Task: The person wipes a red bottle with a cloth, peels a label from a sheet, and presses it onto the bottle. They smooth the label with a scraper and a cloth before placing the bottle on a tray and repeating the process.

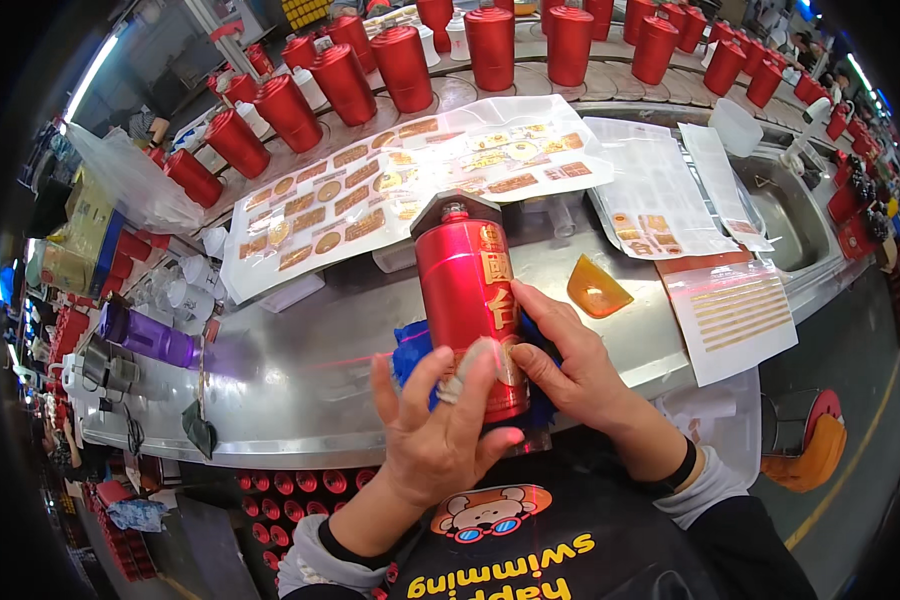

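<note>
A glossy red bottle [452, 275] with gold lettering leans away from me, its neck pointing to the far side. Blue cloth [410, 350] shows beneath it, and a dark angular support [485, 208] is behind its neck. My right hand [575, 365] grips the bottle's right side, thumb on the front near the gold marks. My left hand [435, 425] is at the bottle's lower left, fingers stretched and apart, fingertips against or just in front of the surface. Something pale, perhaps a finger wrap, covers part of its fingers. An amber wedge-shaped scraper [598, 288] lies to the right.
Sheets of gold and red stickers [410, 180] cover the far side of the steel bench [300, 385]. More sheets [660, 190] lie at right, beside a sink [795, 225]. Several red bottles [402, 70] line a conveyor behind. A purple tumbler [150, 335] lies at left.
</note>
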### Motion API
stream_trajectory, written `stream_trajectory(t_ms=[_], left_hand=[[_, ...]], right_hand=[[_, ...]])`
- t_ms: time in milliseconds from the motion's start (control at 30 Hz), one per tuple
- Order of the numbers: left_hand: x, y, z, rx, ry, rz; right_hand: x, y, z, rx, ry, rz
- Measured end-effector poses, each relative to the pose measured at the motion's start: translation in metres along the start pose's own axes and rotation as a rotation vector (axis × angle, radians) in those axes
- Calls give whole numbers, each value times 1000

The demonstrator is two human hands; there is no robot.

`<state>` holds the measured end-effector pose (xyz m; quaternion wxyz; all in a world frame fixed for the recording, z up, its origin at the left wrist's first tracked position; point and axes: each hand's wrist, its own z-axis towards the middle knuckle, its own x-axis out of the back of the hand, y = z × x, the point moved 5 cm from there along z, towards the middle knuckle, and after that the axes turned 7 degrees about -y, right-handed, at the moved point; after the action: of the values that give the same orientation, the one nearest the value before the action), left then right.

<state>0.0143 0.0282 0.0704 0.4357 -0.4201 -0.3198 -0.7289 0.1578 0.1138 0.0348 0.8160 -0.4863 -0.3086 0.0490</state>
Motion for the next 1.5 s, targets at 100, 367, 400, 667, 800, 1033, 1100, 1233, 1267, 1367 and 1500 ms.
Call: stream_trajectory(t_ms=[100, 367, 400, 667, 800, 1033, 1100, 1233, 1267, 1367, 1500], left_hand=[[-1, -9, 7, -26, 29, 0], [-3, 8, -17, -89, 22, 30], [-4, 9, -20, -108, 25, 8], [-10, -18, -30, 54, 230, -464], [-32, -27, -12, 316, 67, -749], [-34, -28, -22, 231, -22, -717], [-44, -30, -28, 278, -39, -502], [-31, -36, -26, 223, -13, -234], [-27, -37, -25, 247, 25, -258], [-18, -34, -16, 230, 105, -231], [-24, -38, -19, 243, 118, -293]], right_hand=[[0, -1, 1, 0, 0, 11], [2, 3, -1, -77, 23, 109], [5, 6, -4, -50, 62, 83], [38, -35, 16, -42, 95, 7], [23, -36, 38, 10, -126, -40], [22, -54, 54, 273, -97, -335], [24, -63, 47, 332, 6, -432], [-6, -91, 11, 604, -409, -396], [0, -90, 16, 557, -393, -347], [7, -82, 21, 527, -263, -454], [-4, -94, 8, 495, -466, -81]])
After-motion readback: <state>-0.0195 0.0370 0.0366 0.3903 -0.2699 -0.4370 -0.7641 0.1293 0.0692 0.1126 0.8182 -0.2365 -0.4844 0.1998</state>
